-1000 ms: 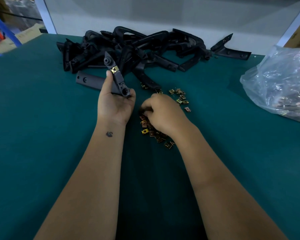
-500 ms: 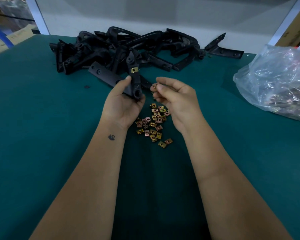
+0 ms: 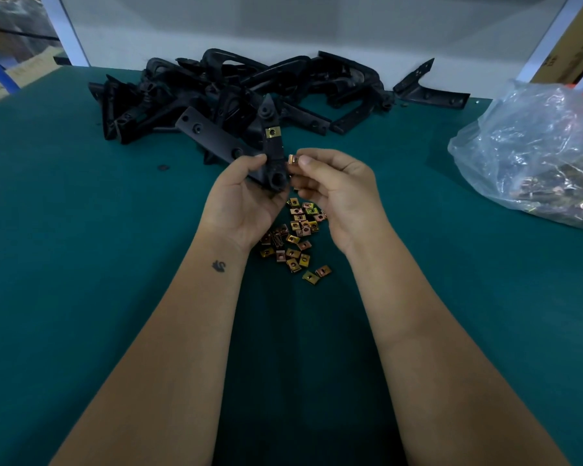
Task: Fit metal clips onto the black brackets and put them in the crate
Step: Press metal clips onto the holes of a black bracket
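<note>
- Head view, centre of frame: left hand [image 3: 246, 200] grips a black bracket [image 3: 270, 142] by its lower end, tip pointing up; one gold clip [image 3: 272, 132] already sits fitted on its middle.
- Right hand [image 3: 337, 190] pinches a second metal clip [image 3: 293, 160] between thumb and forefinger, just beside the bracket's right edge. A second ago this hand was down in the clips; it has since risen to the bracket.
- Loose clips [image 3: 295, 237] lie scattered on the green table [image 3: 81, 264] below the hands, more exposed than before.
- Bracket pile [image 3: 236, 92] at upper centre, unchanged.
- Plastic bag [image 3: 535, 153] of clips, right edge.
- No crate visible.
</note>
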A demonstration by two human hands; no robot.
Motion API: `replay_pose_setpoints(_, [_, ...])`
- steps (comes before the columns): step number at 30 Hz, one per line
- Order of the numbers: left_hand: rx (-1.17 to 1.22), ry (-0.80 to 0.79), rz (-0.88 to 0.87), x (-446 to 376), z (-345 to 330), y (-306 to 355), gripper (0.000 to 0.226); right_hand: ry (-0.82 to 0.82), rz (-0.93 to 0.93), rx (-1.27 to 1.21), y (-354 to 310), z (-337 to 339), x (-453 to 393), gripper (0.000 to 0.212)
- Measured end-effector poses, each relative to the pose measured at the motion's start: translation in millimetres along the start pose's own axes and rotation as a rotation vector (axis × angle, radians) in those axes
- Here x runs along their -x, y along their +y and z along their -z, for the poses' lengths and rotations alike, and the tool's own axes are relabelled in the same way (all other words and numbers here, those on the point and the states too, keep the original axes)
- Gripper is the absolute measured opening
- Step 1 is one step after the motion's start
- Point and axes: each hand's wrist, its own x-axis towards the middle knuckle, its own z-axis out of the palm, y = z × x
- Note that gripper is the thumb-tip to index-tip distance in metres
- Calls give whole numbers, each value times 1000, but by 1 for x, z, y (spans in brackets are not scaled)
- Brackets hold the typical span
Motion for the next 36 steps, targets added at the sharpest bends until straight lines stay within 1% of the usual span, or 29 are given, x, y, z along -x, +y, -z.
replay_pose_setpoints(5, [-23,-10,-16,0,-1,-1,18,-3,-10,27,3,-1,-1,11])
replay_pose_setpoints(16, [-8,-28,-34,0,-2,-1,14,-11,-17,76,4,1,-2,9])
replay_pose_setpoints(25, [23,34,-57,-4,-1,-3,31,3,-26,133,3,2,-3,12])
replay_pose_setpoints(28, [-8,25,-76,-5,-1,-5,32,7,-49,138,3,4,-4,14])
replay_pose_setpoints(32, [-14,-16,-83,-4,-2,-6,27,-3,-60,76,4,5,-5,14])
replay_pose_setpoints(36, [24,-36,-103,-3,-3,-8,24,-50,-134,-113,5,6,-6,8])
